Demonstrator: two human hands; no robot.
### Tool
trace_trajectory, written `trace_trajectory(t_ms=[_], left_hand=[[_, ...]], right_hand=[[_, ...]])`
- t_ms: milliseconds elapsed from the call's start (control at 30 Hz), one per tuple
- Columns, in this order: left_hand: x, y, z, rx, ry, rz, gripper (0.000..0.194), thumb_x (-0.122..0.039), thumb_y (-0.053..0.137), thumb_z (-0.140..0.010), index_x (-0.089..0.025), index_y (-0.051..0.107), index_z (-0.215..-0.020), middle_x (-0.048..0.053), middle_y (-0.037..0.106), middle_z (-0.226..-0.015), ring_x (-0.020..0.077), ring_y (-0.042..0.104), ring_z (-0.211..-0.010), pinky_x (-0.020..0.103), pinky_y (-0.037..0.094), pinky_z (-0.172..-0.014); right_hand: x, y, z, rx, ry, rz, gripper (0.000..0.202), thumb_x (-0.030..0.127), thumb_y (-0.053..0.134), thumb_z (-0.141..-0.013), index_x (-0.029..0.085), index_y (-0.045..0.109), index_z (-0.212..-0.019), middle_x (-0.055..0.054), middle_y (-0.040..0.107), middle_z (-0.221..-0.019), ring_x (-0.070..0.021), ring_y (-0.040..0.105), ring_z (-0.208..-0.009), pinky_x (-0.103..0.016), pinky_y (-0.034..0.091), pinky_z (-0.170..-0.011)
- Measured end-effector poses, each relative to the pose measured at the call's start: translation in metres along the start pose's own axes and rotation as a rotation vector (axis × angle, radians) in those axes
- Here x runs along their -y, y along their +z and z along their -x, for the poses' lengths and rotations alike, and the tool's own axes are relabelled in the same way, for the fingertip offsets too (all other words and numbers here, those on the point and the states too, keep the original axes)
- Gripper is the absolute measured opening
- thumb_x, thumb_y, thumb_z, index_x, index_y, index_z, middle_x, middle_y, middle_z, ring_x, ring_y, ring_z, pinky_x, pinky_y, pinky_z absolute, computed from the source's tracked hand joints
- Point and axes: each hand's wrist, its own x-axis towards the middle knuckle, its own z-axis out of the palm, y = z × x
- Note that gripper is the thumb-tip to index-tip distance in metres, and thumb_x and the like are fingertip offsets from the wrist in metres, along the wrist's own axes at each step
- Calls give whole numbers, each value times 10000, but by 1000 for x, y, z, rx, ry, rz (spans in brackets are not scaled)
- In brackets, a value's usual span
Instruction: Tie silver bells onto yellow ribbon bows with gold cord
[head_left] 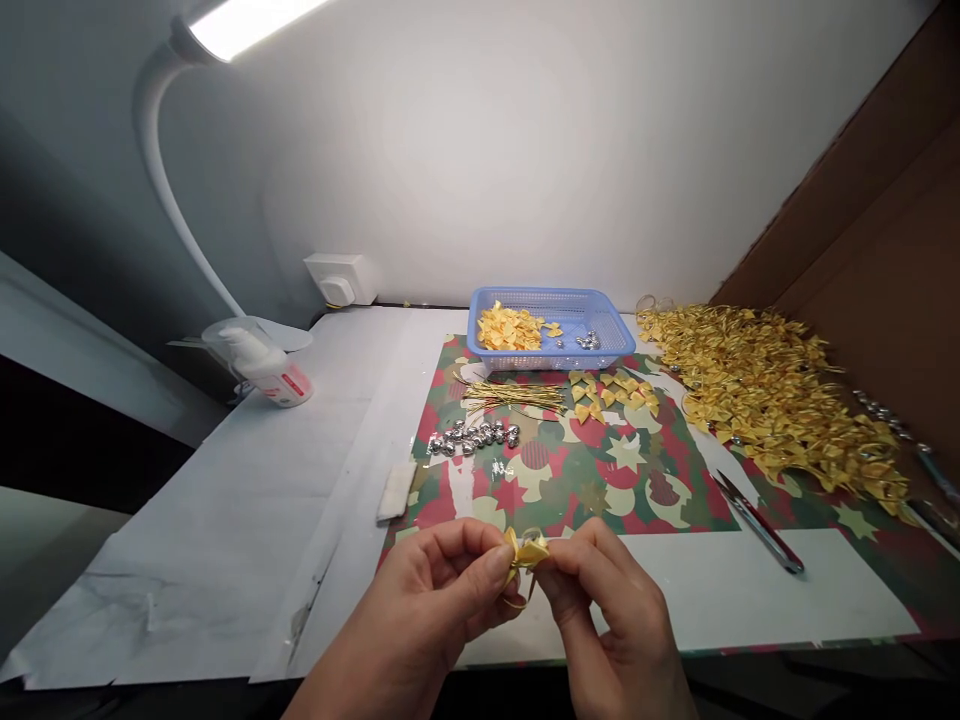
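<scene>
At the front of the table, both hands pinch one small yellow ribbon bow point(531, 552). My left hand point(450, 590) grips its left side between thumb and forefinger. From the right, my right hand point(611, 610) holds the other side with its fingertips. A thin gold loop hangs below the bow, partly hidden by the fingers. Beyond the hands lie a row of silver bells point(476, 437), a bundle of gold cords point(517, 397) and several loose yellow bows point(615, 393) on a patterned camouflage sheet point(570, 490).
A blue basket point(626, 340) with yellow bows and silver bells stands at the back. Finished-looking bows form a large heap point(765, 390) at right, near scissors-like snips point(761, 525). A folded white cloth point(397, 491), pump bottle point(274, 375) and lamp point(161, 170) are left.
</scene>
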Motion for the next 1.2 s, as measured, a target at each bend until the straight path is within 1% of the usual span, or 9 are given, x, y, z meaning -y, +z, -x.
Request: trace_trajectory(t_ms=[167, 333, 533, 667, 767, 1033, 1200], left_hand=[[1, -3, -1, 17, -1, -8, 240, -372, 785, -806, -154, 689, -777, 9, 631, -774, 137, 544, -776, 247, 493, -781], [-1, -2, 0, 33, -15, 9, 207, -322, 779, -819, -162, 667, -751, -7, 629, -727, 121, 535, -737, 221, 481, -730], [-1, -2, 0, 61, -2, -12, 209, -331, 751, -845, -155, 666, -772, -7, 613, -734, 120, 515, -737, 231, 478, -749], [-2, -3, 0, 51, -12, -25, 215, -329, 765, -830, -157, 657, -761, -10, 605, -729, 119, 508, -728, 233, 471, -736], [-2, -2, 0, 43, -19, -18, 204, -311, 773, -822, -157, 656, -759, -11, 600, -731, 119, 511, -729, 235, 472, -734], [0, -1, 2, 6, -18, 8, 229, -335, 785, -812, -159, 650, -756, -8, 603, -738, 121, 525, -735, 238, 480, -742], [-2, -1, 2, 33, -6, -27, 219, -348, 761, -833, -163, 650, -797, -4, 593, -786, 132, 527, -781, 258, 476, -783]], right_hand=[[0, 0, 0, 9, 8, -5, 188, 111, 455, -994, 221, 599, -943, 14, 456, -783, -111, 467, -681, -234, 372, -611], [4, -1, -3, 26, 13, -42, 245, 88, 440, -984, 247, 626, -975, 18, 439, -785, -122, 443, -687, -231, 367, -609], [6, -4, -5, 57, 32, -51, 290, 106, 420, -992, 264, 662, -991, 16, 417, -765, -132, 419, -670, -234, 364, -588], [4, -6, -5, 81, 41, -58, 285, 121, 426, -999, 281, 662, -1008, 20, 415, -768, -125, 420, -679, -229, 357, -601], [2, -6, -6, 76, 28, -58, 266, 125, 455, -995, 294, 659, -1015, 26, 428, -769, -117, 420, -677, -228, 341, -591], [0, -4, -5, 53, 41, -49, 191, 156, 469, -999, 232, 636, -942, 21, 470, -772, -107, 456, -691, -228, 367, -623], [0, -5, -7, 59, 71, -80, 184, 162, 510, -983, 234, 671, -929, 20, 496, -754, -109, 468, -681, -227, 373, -615]])
